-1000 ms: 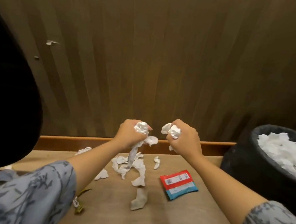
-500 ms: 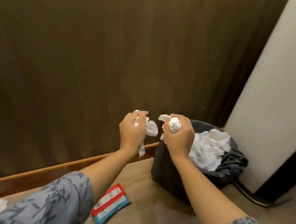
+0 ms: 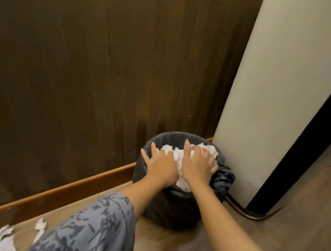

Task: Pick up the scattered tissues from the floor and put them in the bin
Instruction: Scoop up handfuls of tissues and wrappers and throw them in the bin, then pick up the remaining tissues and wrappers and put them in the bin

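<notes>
I see the heap of white tissues piled in the black-lined bin, rising to its rim, directly under both palms. My left hand lies flat on the heap's left part with fingers straight and spread, gripping nothing. My right hand presses the right part, fingers splayed and only slightly bent over the paper, not closed round any piece. More loose tissues lie on the floor well behind my left elbow, beside the wooden skirting. A pale column stands just beyond my right hand.
</notes>
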A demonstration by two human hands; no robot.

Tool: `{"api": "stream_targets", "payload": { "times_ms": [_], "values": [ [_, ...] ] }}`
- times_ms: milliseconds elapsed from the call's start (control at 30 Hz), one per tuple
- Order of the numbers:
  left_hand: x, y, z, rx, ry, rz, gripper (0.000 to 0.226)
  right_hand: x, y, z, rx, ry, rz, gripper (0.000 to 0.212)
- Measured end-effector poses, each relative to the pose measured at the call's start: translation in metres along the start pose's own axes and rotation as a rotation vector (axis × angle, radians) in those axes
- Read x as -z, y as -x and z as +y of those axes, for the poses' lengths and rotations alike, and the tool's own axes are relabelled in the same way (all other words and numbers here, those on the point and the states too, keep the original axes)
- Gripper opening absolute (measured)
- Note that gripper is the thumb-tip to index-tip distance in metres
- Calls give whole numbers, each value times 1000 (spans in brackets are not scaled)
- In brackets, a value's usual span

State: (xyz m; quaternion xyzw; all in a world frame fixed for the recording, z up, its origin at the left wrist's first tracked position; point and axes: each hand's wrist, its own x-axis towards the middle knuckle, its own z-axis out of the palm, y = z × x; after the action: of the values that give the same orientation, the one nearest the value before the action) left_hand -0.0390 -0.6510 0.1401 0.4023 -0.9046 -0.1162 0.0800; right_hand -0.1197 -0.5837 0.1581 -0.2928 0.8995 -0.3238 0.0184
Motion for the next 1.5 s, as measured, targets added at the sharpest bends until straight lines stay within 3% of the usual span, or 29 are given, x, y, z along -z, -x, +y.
{"api": "stream_targets", "payload": {
  "times_ms": [67, 100, 167, 267, 367, 500, 600, 800, 1000, 1267, 1367, 1500],
  "values": [
    [-7, 0, -4, -12, -202, -157, 70, -7, 0, 10, 40, 215, -256, 48],
    [-6, 0, -4, -34, -222, -210, 75, -10, 1, 12, 28, 269, -387, 52],
    [3, -2, -4, -74, -172, -308, 80, -10, 3, 12, -23, 209, -524, 57],
    [27, -1, -13, -91, 123, -286, 68, -2, 7, -2, -55, 30, -374, 55],
    [53, 14, -37, -107, 480, -61, 53, 7, 18, -25, 26, -137, -105, 49],
    [81, 57, -92, -64, 449, 139, 30, -8, 48, -61, 317, -239, 26, 26],
    [95, 100, -149, 4, 311, 199, 23, -33, 89, -93, 575, -271, -118, 17],
    [112, 208, -281, 262, 124, 130, 20, -80, 186, -151, 1014, -44, -614, 17],
    [94, 350, -393, 541, 149, 167, 18, -129, 270, -204, 1237, 162, -821, 25],
    [36, 523, -472, 810, 200, 260, 28, -201, 405, -231, 1301, 271, -1073, 49],
    [12, 587, -475, 961, -12, 323, 26, -227, 454, -224, 1296, 257, -1135, 54],
    [-20, 662, -468, 1254, -83, 426, 74, -259, 507, -212, 1238, 296, -1185, 62]
  ]
}}
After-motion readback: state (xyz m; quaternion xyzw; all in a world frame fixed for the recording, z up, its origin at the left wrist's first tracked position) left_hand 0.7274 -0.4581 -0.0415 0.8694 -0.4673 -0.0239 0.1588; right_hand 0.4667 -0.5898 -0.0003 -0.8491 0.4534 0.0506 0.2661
